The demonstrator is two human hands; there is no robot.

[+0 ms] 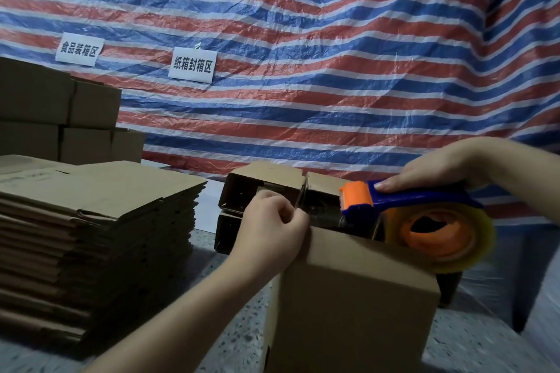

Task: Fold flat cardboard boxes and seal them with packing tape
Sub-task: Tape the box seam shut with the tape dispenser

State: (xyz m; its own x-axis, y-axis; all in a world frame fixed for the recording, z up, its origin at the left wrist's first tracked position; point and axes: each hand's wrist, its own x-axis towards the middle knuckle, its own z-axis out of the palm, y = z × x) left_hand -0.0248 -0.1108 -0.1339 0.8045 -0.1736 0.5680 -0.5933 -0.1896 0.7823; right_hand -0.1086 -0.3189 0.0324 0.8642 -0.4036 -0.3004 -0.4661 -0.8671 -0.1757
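Speckled grey desk (242,327), striped red-white-blue tarp (303,54) behind with two paper signs (192,64). Flat cardboard stack (91,221) at left of frame, assembled boxes (60,109) upper left, open boxes (263,188) centre. Folded box (351,297) lower centre-right. Left hand (272,230), fingers curled, pinches tape end at the box's top edge. Right hand (439,169) grips blue-orange tape dispenser (424,215) over the box.
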